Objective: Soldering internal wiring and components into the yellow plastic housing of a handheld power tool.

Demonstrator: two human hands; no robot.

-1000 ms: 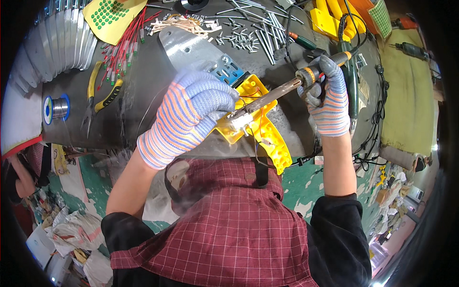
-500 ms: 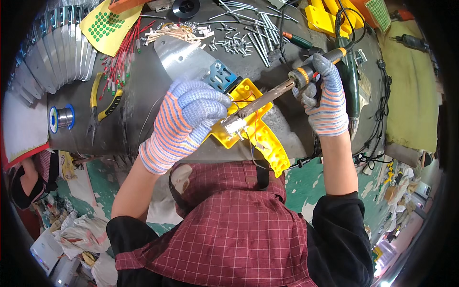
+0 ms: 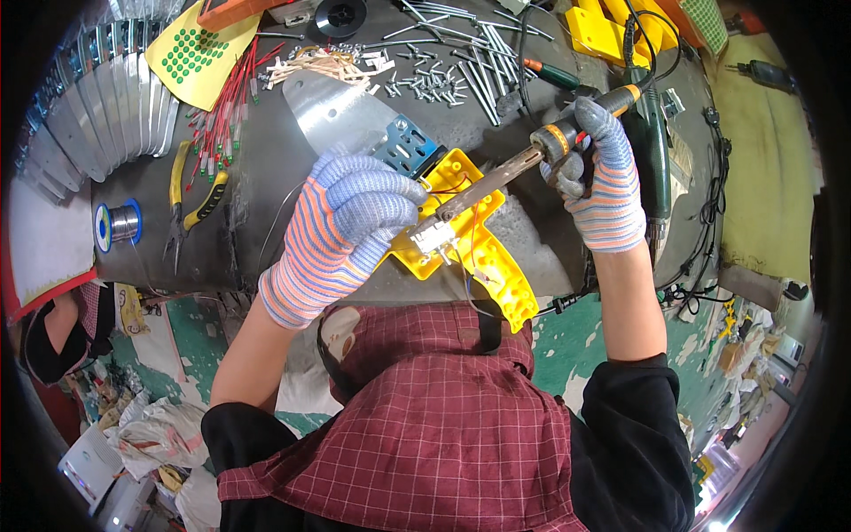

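Observation:
My left hand (image 3: 341, 235), in a striped knit glove, grips a yellow plastic housing half (image 3: 483, 253) with a small white part and thin wires inside it. A metal blade with a blue piece (image 3: 359, 120) sticks out beyond the housing. My right hand (image 3: 603, 177), gloved the same way, is closed around the handle of a soldering iron (image 3: 523, 164). The iron's tip rests at the white part inside the housing, just by my left fingers.
A dark workbench (image 3: 266, 186) carries yellow-handled pliers (image 3: 191, 208), a solder spool (image 3: 120, 222), red wires (image 3: 226, 106), screws and metal rods (image 3: 443, 62), more yellow housings (image 3: 612, 31) and a green dotted sheet (image 3: 191, 53). Metal blades (image 3: 106, 106) are stacked at the left.
The view has shifted slightly; both hands stay together on the housing, and the iron's tip remains at the white part. My left hand has slid a little lower on the housing.

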